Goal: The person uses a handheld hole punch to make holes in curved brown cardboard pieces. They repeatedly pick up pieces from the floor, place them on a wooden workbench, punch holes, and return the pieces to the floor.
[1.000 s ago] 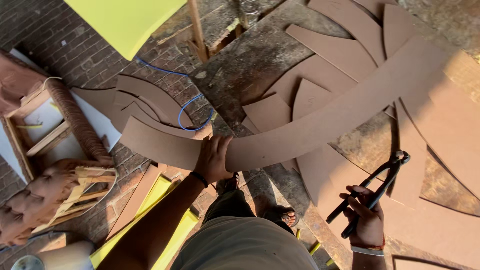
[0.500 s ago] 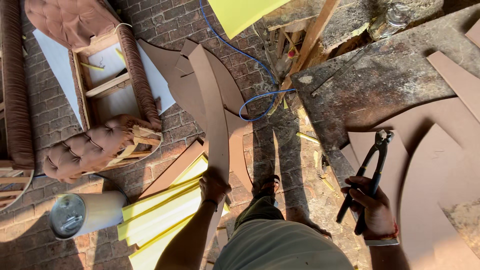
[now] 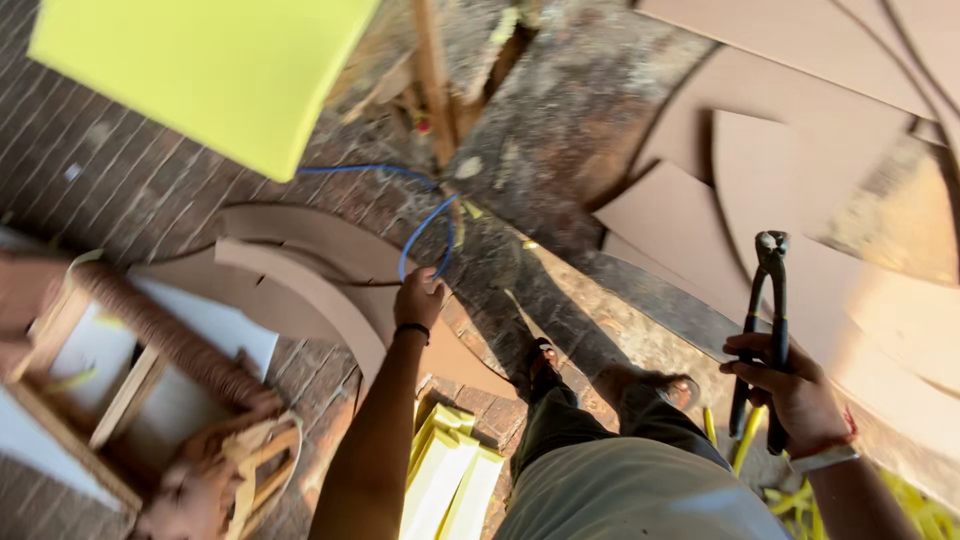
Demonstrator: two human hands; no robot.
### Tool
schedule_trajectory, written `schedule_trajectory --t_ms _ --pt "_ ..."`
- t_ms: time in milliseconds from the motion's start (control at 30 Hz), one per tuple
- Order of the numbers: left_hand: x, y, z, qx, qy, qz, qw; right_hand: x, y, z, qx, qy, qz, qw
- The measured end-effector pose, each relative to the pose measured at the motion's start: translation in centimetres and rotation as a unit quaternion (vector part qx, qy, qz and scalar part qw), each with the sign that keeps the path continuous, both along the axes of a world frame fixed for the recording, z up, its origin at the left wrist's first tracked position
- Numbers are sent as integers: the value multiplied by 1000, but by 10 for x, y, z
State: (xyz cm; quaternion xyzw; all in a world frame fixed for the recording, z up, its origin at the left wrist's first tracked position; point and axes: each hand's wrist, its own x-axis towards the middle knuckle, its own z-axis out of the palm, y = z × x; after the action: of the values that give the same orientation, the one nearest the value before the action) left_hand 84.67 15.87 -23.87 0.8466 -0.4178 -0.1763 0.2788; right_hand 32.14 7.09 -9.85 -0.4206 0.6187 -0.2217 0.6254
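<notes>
Left hand (image 3: 420,297): fingers curled on the edge of a curved board (image 3: 310,285) lying left on the brick floor.
Right hand (image 3: 790,385): fingers wrapped round pincers (image 3: 770,320) (head up, clear of boards).

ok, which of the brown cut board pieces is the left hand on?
The curved brown board strip on the brick floor at left, under the left hand; the broader brown board pieces lie apart at right.

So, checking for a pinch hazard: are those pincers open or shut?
Shut: the pincers' jaw tips meet at the top, handles gripped in the right hand.
</notes>
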Motion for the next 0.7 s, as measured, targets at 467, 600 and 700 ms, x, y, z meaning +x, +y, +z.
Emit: schedule_trajectory --t_ms 467,600,700 --pt "-472 -234 62 57 -329 -684 649 -213 143 7 -2 -62 -382 922" --pt "-491 -271 100 198 -323 -730 568 -241 153 9 18 -81 -388 918" --pt "-502 -278 129 213 -345 -750 522 -255 140 2 10 -129 -365 922"
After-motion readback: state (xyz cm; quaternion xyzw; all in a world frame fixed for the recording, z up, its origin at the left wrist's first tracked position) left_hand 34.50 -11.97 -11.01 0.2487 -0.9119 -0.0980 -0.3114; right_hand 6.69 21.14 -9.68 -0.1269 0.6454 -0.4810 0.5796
